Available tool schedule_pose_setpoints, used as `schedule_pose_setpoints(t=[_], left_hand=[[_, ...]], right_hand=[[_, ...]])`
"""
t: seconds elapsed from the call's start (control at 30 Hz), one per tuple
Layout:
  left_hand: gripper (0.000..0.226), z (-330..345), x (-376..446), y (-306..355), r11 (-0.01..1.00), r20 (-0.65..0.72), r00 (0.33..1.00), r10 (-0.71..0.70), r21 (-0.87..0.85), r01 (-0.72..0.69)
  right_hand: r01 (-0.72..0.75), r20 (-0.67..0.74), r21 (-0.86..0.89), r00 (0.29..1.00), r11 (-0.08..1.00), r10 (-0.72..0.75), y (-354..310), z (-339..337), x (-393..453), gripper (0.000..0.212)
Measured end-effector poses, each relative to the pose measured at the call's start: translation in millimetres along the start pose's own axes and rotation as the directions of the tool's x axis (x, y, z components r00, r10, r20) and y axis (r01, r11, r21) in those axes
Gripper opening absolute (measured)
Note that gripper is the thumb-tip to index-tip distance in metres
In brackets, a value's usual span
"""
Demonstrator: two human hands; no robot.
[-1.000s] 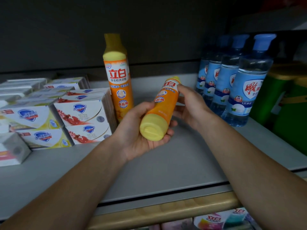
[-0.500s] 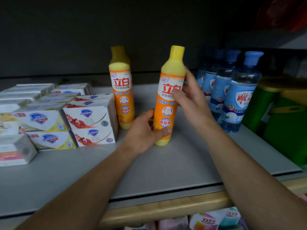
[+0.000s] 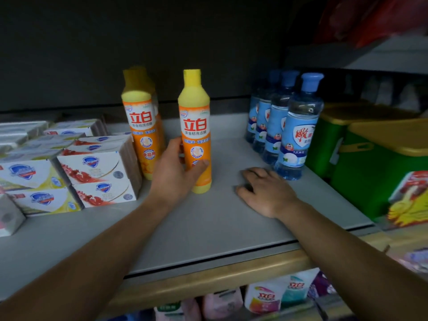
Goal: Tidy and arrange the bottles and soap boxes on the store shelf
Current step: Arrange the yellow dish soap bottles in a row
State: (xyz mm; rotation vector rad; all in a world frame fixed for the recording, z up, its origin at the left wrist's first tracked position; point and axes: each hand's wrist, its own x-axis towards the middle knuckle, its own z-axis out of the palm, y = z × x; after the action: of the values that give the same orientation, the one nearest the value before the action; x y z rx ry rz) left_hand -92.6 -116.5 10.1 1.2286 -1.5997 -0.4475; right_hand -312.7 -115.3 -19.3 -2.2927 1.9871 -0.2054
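My left hand grips the upright orange plastic detergent bottle with yellow cap mid-shelf; right hand lies flat and loose on the shelf, holding nothing. Risk as I see it: the tall bottle tips into its matching orange neighbour if nudged on release. Count: at least two orange bottles, four blue-capped clear bottles, several stacked white soap boxes.

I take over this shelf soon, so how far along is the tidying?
Done: soap boxes stacked, blue bottles lined up. In hand: left hand grips an upright orange bottle; right hand rests on the shelf. Left: set it beside the other orange bottle.
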Motion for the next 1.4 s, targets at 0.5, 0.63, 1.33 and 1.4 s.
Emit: schedule_pose_setpoints(t=[0.5, 0.63, 1.33, 1.4], left_hand=[[0.050, 119, 123, -12, 0.995, -0.026, 0.995, -0.092, 0.039, 0.093], [0.052, 140, 145, -20, 0.994, -0.070, 0.994, -0.084, 0.057, 0.088], [0.057, 171, 172, -17, 0.977, -0.046, 0.989, -0.143, 0.155, 0.149], [0.059, 166, 167, -18, 0.950, 0.020, 0.982, -0.188, 0.258, 0.176]], right_hand=[[0.026, -0.072, 0.021, 0.997, 0.999, -0.024, -1, 2, -1, 0.064], [0.036, -0.084, 0.035, 0.996, 0.999, -0.033, 0, 2, -2, 0.063], [0.029, -0.110, 0.045, 0.994, 0.999, -0.024, -1, 5, -1, 0.058], [0.023, -0.107, 0.050, 0.994, 0.998, -0.018, -2, 4, -1, 0.058]])
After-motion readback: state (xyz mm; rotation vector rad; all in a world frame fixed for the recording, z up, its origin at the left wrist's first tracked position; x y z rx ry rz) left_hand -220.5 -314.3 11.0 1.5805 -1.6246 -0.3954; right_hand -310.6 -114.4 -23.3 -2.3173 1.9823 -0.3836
